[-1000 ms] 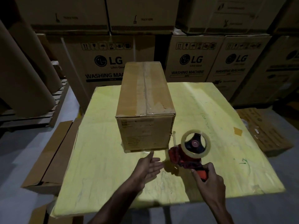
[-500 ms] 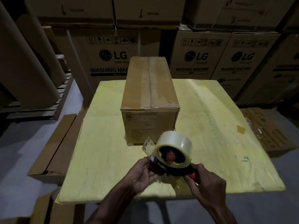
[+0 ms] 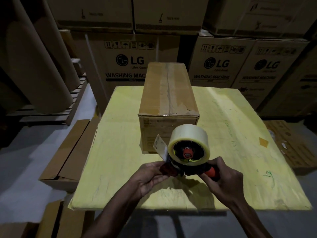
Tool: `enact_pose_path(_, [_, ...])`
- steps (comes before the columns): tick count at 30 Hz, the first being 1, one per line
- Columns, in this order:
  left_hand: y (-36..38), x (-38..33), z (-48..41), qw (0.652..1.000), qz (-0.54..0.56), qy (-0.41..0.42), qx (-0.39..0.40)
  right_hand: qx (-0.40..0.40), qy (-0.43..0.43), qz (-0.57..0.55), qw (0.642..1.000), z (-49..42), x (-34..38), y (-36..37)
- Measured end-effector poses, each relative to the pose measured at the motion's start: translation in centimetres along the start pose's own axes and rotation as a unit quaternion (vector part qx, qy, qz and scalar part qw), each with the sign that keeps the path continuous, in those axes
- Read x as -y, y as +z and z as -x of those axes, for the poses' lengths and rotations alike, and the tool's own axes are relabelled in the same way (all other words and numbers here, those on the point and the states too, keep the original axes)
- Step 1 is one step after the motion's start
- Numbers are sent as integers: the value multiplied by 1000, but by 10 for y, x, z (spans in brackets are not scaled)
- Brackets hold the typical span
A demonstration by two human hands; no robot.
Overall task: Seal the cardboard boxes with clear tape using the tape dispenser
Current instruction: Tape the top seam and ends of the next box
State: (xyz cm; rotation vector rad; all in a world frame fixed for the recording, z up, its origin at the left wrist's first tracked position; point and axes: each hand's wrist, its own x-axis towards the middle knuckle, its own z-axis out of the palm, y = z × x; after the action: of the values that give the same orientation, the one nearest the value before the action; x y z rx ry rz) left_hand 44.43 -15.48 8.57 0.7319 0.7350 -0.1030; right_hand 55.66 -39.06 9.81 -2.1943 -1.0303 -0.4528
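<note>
Box [image 3: 169, 93]: stands on the yellow table [image 3: 120, 152], middle to far, its long side running away from me. The flaps are closed, and a strip lies along the top seam, ragged at the near edge.
Dispenser [image 3: 181, 167]: held up over the near part of the table, just this side of the box and not touching it. The roll [image 3: 188, 140] faces the person.
Right hand [image 3: 223, 179]: fingers wrapped tight round the orange handle [image 3: 211, 173].
Left hand [image 3: 151, 176]: thumb and fingers pinch the red front end below the plate [image 3: 160, 146]. I cannot tell whether a tape end is between them.
Just changed: a second ago the left hand was flat and open by the foot of the box, and the right alone held the dispenser low and side-on. Now the tool is raised and turned, and both hands are on it.
Meaning: this looks like finding or freeing the tape end. No fresh tape is on the box yet, so sealing has still to start.
Next, I'd guess: draw out a tab and stick it to the near face.
Around: LG cartons [image 3: 130, 66] stacked at the far side, flat cartons [image 3: 68, 152] on the floor to the left.
</note>
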Motion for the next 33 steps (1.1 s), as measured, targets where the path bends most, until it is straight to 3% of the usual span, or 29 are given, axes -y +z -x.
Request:
enact_pose_path(6, [13, -33, 11, 985, -122, 109, -61, -2, -41, -62, 997, -37, 5, -7])
enact_pose_path(15, [22, -64, 21, 990, -35, 126, -49, -27, -110, -47, 992, -102, 15, -17])
enact_pose_path(20, [22, -78, 20, 981, -20, 178, -75, -10, -135, -34, 990, -118, 11, -13])
enact_pose_path(29, [23, -105, 10, 940, -144, 278, -138, 31, -161, -18, 986, -161, 12, -13])
enact_pose_path(33, [26, -122, 13, 908, -181, 324, -195, 104, -158, 3, 982, -182, 11, -9])
